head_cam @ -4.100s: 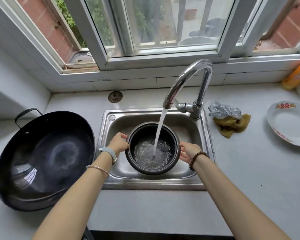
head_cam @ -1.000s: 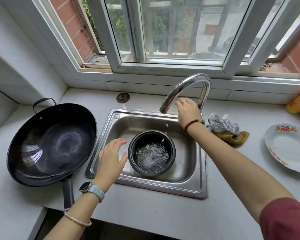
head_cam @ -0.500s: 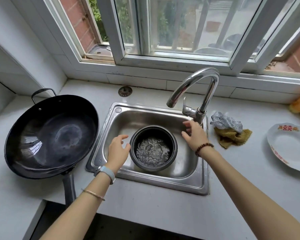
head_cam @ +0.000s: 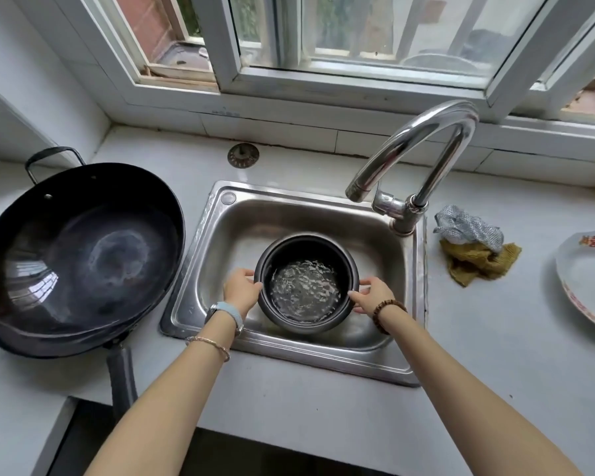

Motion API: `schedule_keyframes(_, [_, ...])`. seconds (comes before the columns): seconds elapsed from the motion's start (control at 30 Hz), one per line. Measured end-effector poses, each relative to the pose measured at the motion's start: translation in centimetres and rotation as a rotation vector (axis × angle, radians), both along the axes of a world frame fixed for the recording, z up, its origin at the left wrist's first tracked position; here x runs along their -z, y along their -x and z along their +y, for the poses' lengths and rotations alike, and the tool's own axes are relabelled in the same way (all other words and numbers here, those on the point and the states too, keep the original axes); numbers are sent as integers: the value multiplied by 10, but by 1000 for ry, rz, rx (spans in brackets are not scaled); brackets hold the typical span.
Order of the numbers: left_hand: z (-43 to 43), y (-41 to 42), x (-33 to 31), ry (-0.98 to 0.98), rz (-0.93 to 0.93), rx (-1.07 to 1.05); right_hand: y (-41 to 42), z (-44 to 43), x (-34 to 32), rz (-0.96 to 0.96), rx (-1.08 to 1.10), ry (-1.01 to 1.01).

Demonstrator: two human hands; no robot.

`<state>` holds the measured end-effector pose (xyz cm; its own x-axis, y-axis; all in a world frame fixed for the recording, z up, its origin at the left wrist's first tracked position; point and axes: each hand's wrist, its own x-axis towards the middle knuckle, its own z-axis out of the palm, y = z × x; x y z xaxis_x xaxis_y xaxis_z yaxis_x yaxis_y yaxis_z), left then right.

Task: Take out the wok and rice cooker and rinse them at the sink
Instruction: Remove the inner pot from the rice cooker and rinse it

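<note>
Fingers (head_cam: 246,271) of the left hand (head_cam: 241,287) and right hand (head_cam: 372,294) grip the rim of the pot (head_cam: 303,250) in the sink (head_cam: 289,214), the right just back from the now-dry tap (head_cam: 423,139), so its water can likely be swirled and tipped out.

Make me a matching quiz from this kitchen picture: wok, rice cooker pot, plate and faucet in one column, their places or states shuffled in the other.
1 wok
2 rice cooker pot
3 plate
4 faucet

A in the sink, holding water
B no water running
C on the counter, left of the sink
D on the counter, far right

Pairs: 1-C, 2-A, 3-D, 4-B
</note>
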<state>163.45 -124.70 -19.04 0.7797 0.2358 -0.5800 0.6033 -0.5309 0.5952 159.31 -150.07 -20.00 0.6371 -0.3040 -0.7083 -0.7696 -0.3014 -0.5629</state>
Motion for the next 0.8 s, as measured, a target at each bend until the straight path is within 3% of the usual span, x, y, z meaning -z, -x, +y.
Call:
schedule_keyframes(0.4, [6, -7, -5, 181, 101, -68, -8, 4, -7, 22, 12, 87])
schedule_keyframes(0.8, [21, -5, -68, 332, -110, -84, -8, 8, -43, -194, 134, 52])
